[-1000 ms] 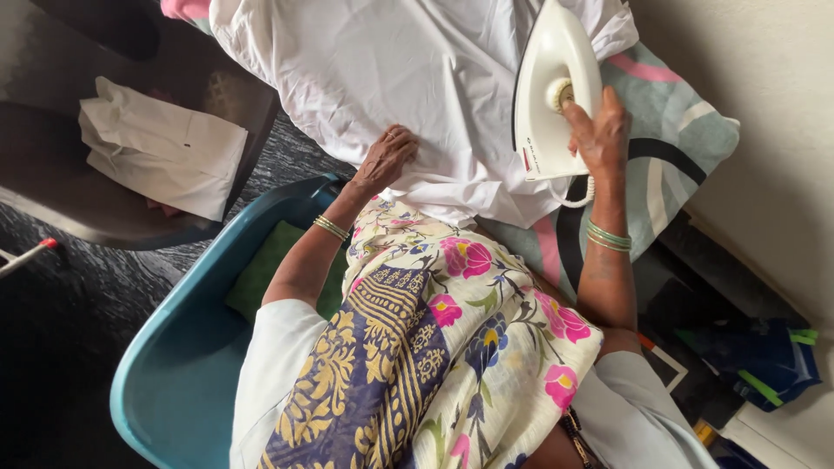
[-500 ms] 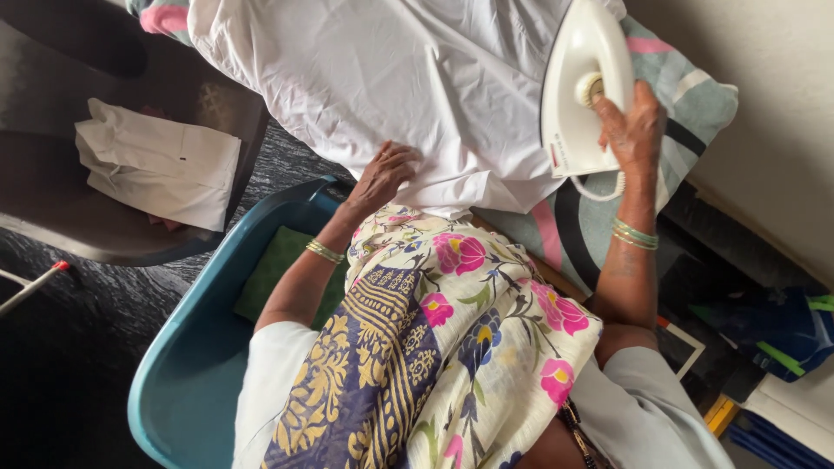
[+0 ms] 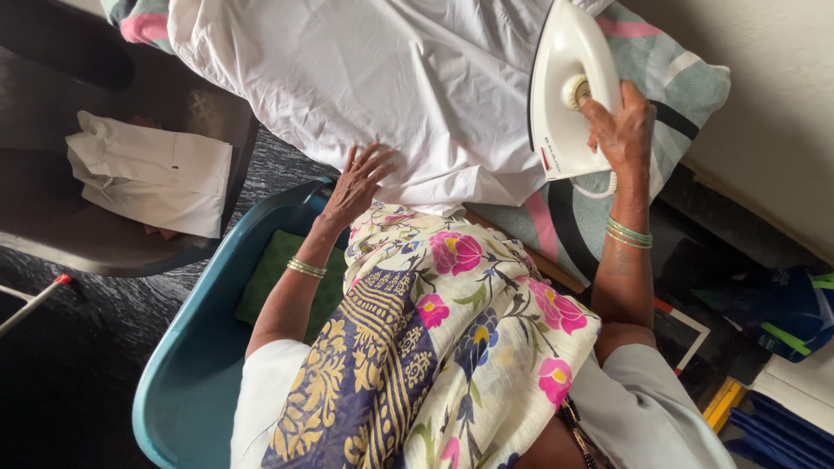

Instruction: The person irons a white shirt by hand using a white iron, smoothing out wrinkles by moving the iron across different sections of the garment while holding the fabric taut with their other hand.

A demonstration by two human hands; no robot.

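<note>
- White cloth (image 3: 391, 78) is lying spread over a padded board with a striped, multicoloured cover (image 3: 686, 87), filling the far middle of the head view.
- Left hand (image 3: 356, 182) is lying flat on the near edge of the white cloth, fingers spread open and pressing down; it is gripping nothing.
- Right hand (image 3: 621, 130) is wrapping its fingers around the handle of a white electric iron (image 3: 560, 95); the grip is closed on the handle.
- The iron is sitting at the right side of the cloth, its sole partly on the white fabric and partly over the striped cover.
- Green bangles are showing on both wrists; a floral drape (image 3: 452, 330) is covering the person's front in the near middle.
- A teal plastic chair (image 3: 191, 373) is standing at the near left, under the person's left arm, with a green cushion (image 3: 278, 278) on its seat.
- A folded white garment (image 3: 152, 174) is resting on a dark seat (image 3: 52, 234) at the far left, well apart from the hands.
- Blue bags (image 3: 782, 313) are lying at the near right on the floor.
</note>
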